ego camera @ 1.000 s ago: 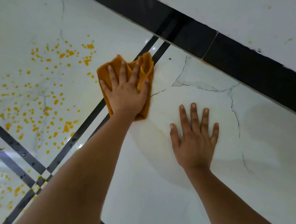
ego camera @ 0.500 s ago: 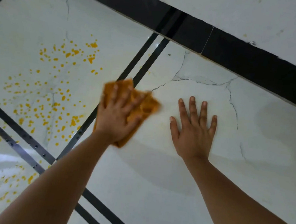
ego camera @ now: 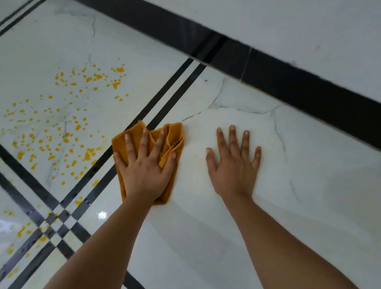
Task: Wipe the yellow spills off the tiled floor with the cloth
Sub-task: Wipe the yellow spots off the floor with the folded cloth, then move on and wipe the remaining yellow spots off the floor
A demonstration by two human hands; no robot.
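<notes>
An orange cloth (ego camera: 173, 138) lies bunched on the white tiled floor (ego camera: 198, 250), over the double black tile line. My left hand (ego camera: 146, 170) presses flat on it with fingers spread. My right hand (ego camera: 235, 166) rests flat on the bare tile to the right, fingers apart, holding nothing. Many yellow spills (ego camera: 66, 123) dot the tile left of the cloth. Fainter yellow spots (ego camera: 20, 230) lie near the black line crossing at lower left. The tile under my right hand shows a faint smeared film.
A black skirting band (ego camera: 283, 83) runs diagonally along the base of a white wall (ego camera: 289, 25) at the top. Double black tile lines (ego camera: 171, 91) cross the floor. Thin dark veins mark the tile near my right hand.
My left hand has swept the cloth back and forth: towards me and right half a second ago, now back onto the black lines. The right hand stays planted.
</notes>
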